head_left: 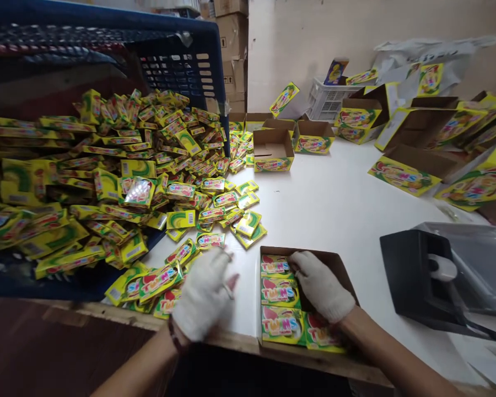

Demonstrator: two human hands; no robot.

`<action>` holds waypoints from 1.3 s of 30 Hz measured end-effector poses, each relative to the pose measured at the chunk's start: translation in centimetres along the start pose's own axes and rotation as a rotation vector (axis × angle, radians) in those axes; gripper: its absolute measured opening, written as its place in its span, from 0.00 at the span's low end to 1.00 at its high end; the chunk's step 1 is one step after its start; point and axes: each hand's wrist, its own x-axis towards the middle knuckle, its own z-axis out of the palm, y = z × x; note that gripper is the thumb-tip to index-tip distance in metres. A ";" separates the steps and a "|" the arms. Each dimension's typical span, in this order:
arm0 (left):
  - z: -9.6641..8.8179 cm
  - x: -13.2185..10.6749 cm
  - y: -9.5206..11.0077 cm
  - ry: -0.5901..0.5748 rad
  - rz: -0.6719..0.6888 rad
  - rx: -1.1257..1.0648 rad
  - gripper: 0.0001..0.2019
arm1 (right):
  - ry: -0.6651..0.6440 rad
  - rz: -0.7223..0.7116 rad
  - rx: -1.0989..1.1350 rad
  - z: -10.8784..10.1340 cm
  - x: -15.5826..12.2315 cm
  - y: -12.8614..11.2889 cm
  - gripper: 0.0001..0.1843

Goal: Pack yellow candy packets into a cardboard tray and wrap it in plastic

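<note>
An open cardboard box (pixel 342 263) lies at the near edge of the white table (pixel 334 209), with a row of yellow-green candy packets (pixel 279 291) laid flat inside. My right hand (pixel 320 286), in a white glove, rests in the box with its fingers curled onto the packets. My left hand (pixel 204 295), also gloved and blurred by motion, hovers left of the box beside loose packets (pixel 159 278), fingers loosely spread, nothing seen in it.
A big heap of packets (pixel 119 171) spills from a tipped blue crate (pixel 177 60) on the left. Empty printed boxes (pixel 273 150) stand at the back and right. A black tape dispenser (pixel 421 281) sits at the right near a grey tray (pixel 483 259).
</note>
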 end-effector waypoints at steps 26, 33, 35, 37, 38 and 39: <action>-0.5 1.4 -2.3 -0.415 -0.098 0.276 0.24 | 0.061 -0.051 0.370 -4.4 -1.6 -5.1 0.24; 0.4 2.2 -5.3 -0.626 -0.146 0.205 0.22 | 0.093 -0.064 0.428 -3.5 -2.3 -5.9 0.18; -0.1 2.4 -4.8 -0.489 -0.211 -0.096 0.22 | 0.178 -0.126 0.415 -3.3 -2.0 -6.2 0.17; -1.2 2.5 -4.2 -0.367 -0.351 -0.555 0.26 | 0.263 -0.201 0.335 -4.1 -1.5 -5.4 0.17; -1.9 2.6 -3.9 -0.328 -0.450 -0.812 0.27 | 0.275 -0.225 0.259 -4.8 -1.3 -4.6 0.18; -2.6 2.6 -3.6 -0.293 -0.559 -1.060 0.27 | 0.250 -0.233 0.162 -5.7 -1.2 -3.7 0.18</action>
